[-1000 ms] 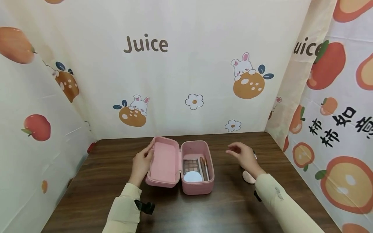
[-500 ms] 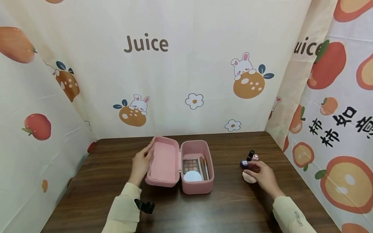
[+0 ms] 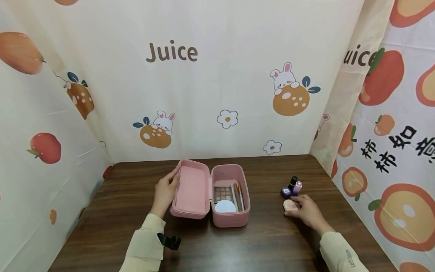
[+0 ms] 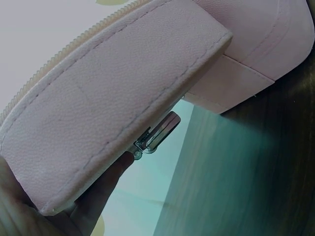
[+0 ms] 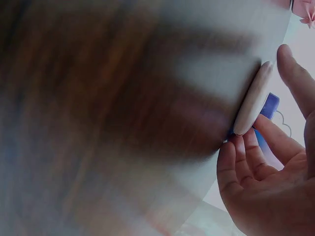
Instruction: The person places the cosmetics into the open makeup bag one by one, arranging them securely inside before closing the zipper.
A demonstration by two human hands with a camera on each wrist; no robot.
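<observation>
We see a dark wooden table (image 3: 265,245) carrying the opened pink case (image 3: 231,220), its lid (image 3: 192,188) folded leftward. Our left hand (image 3: 164,194) grips that lid. Right of the case, our right hand (image 3: 310,212) stays loosely spread, fingers touching the pale disc (image 3: 290,205), thumb apart from it. The purple jar (image 3: 286,192) sits right of the case too.

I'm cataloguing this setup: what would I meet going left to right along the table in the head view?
Left hand → open pink lid → round white disc → slim sticks → beige pad → right hand.
</observation>
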